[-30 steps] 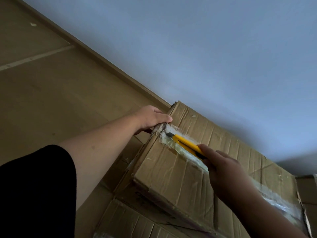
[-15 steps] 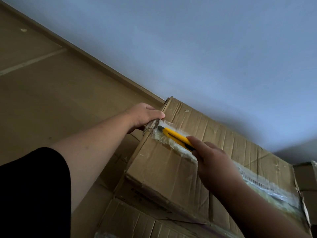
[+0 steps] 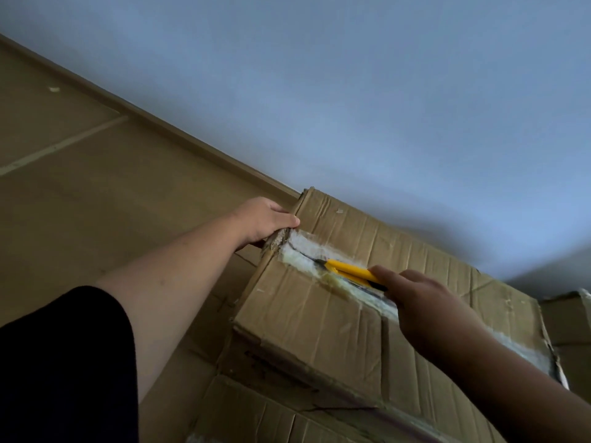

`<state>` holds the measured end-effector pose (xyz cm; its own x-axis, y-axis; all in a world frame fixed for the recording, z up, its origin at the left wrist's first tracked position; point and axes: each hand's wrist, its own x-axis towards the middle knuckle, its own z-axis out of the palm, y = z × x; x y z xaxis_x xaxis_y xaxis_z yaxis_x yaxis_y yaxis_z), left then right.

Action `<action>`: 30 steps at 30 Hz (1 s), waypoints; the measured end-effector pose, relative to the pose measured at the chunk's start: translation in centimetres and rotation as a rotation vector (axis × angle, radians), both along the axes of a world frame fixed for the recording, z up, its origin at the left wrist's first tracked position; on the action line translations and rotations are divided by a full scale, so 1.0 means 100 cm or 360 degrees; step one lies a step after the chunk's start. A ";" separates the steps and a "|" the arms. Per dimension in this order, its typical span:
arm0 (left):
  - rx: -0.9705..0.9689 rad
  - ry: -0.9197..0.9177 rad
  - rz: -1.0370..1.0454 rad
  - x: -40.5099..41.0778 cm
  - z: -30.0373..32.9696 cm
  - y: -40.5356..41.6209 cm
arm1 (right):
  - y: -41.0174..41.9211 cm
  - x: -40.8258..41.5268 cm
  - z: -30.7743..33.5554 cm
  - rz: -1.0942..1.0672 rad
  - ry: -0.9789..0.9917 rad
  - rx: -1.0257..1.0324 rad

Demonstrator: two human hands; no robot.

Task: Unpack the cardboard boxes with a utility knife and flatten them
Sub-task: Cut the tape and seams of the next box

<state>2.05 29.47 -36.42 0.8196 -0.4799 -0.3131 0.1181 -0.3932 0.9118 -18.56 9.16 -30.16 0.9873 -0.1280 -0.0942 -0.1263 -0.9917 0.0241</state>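
Your knife sits in the taped seam of the box.

Your right hand [image 3: 428,311] grips the yellow utility knife [image 3: 350,271], hiding its rear; your left hand [image 3: 260,220] clasps the creased brown cardboard box's [image 3: 313,321] far corner, fingers hidden behind.

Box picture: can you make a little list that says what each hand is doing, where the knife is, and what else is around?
left hand: grips the far end of the box
right hand: holds the knife
knife: yellow, tip in the tape along the top seam
tape: whitish, looks slit open at the far end
box: closed, creased, resting on more cardboard
behind: pale wall, tan floor
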 end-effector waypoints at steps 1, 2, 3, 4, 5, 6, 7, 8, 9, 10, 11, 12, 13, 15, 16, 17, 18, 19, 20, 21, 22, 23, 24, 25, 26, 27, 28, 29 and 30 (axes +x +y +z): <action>0.0036 -0.0036 0.0010 -0.001 0.001 0.000 | -0.001 -0.003 0.001 -0.0005 0.0008 -0.0024; 0.0076 -0.0061 0.0021 -0.003 0.002 0.000 | -0.002 -0.006 0.002 -0.0002 0.0021 -0.0038; 0.0115 -0.0076 0.0028 -0.004 0.003 0.000 | -0.004 -0.008 0.003 0.0009 0.0040 -0.0047; 0.0152 -0.0085 0.0038 -0.005 0.004 0.000 | -0.008 -0.011 0.003 0.0020 0.0060 -0.0045; 0.0193 -0.0103 0.0044 -0.006 0.005 -0.001 | -0.012 -0.013 0.004 0.0025 0.0077 -0.0037; 0.0233 -0.0125 0.0056 -0.007 0.006 -0.001 | -0.018 -0.016 0.004 0.0030 0.0089 -0.0036; 0.0277 -0.0160 0.0068 -0.007 0.006 -0.002 | -0.023 -0.019 0.005 0.0032 0.0099 -0.0046; 0.0335 -0.0201 0.0079 -0.007 0.005 -0.004 | -0.029 -0.023 0.006 0.0032 0.0103 -0.0056; 0.0420 -0.0261 0.0080 -0.007 0.004 -0.005 | -0.034 -0.027 0.007 0.0029 0.0107 -0.0065; 0.0546 -0.0347 0.0076 -0.008 0.005 -0.007 | -0.038 -0.032 0.008 0.0025 0.0106 -0.0067; 0.0709 -0.0486 0.0059 -0.009 0.008 -0.011 | -0.043 -0.036 0.009 0.0016 0.0098 -0.0065; 0.0895 -0.0667 0.0028 -0.011 0.012 -0.015 | -0.047 -0.040 0.009 0.0008 0.0083 -0.0062; 0.1068 -0.0873 -0.0007 -0.017 0.018 -0.021 | -0.051 -0.043 0.010 -0.0002 0.0064 -0.0056; 0.1299 -0.1237 -0.0105 -0.032 0.030 -0.035 | -0.057 -0.050 0.010 -0.0023 0.0038 -0.0018; 0.1341 -0.1357 -0.0183 -0.043 0.034 -0.043 | -0.060 -0.054 0.010 -0.0025 0.0032 -0.0001; 0.1340 -0.1435 -0.0287 -0.055 0.037 -0.051 | -0.063 -0.057 0.010 -0.0025 0.0031 0.0005; 0.1313 -0.1487 -0.0414 -0.066 0.037 -0.059 | -0.067 -0.060 0.011 -0.0022 0.0029 0.0004; 0.1293 -0.1510 -0.0555 -0.078 0.036 -0.067 | -0.071 -0.063 0.012 -0.0021 0.0026 0.0002; 0.1284 -0.1509 -0.0686 -0.087 0.033 -0.074 | -0.076 -0.066 0.013 -0.0023 0.0020 -0.0002; 0.1293 -0.1491 -0.0790 -0.094 0.030 -0.080 | -0.080 -0.070 0.013 -0.0031 0.0017 -0.0008; 0.1303 -0.1486 -0.0860 -0.099 0.027 -0.085 | -0.085 -0.075 0.014 -0.0044 0.0014 -0.0015; 0.1300 -0.1499 -0.0892 -0.102 0.025 -0.090 | -0.090 -0.080 0.014 -0.0057 0.0015 -0.0019; 0.1289 -0.1526 -0.0902 -0.104 0.024 -0.094 | -0.095 -0.086 0.015 -0.0069 0.0013 -0.0019; 0.1276 -0.1552 -0.0904 -0.105 0.023 -0.099 | -0.100 -0.092 0.015 -0.0082 0.0016 -0.0019; 0.1256 -0.1573 -0.0903 -0.107 0.023 -0.104 | -0.105 -0.097 0.016 -0.0095 0.0017 -0.0016; 0.1228 -0.1589 -0.0911 -0.110 0.022 -0.109 | -0.109 -0.102 0.018 -0.0107 0.0018 -0.0015; 0.1201 -0.1603 -0.0937 -0.114 0.022 -0.115 | -0.113 -0.107 0.020 -0.0117 0.0018 -0.0022; 0.1180 -0.1602 -0.0977 -0.118 0.022 -0.122 | -0.118 -0.111 0.021 -0.0124 0.0016 -0.0028; 0.1166 -0.1589 -0.1014 -0.122 0.020 -0.128 | -0.122 -0.116 0.023 -0.0131 0.0011 -0.0031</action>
<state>-10.19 16.67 -34.42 0.5477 -0.8336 -0.0713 -0.8311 -0.5519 0.0690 -30.12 -3.07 -27.91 0.9727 -0.2108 -0.0974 -0.2073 -0.9773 0.0447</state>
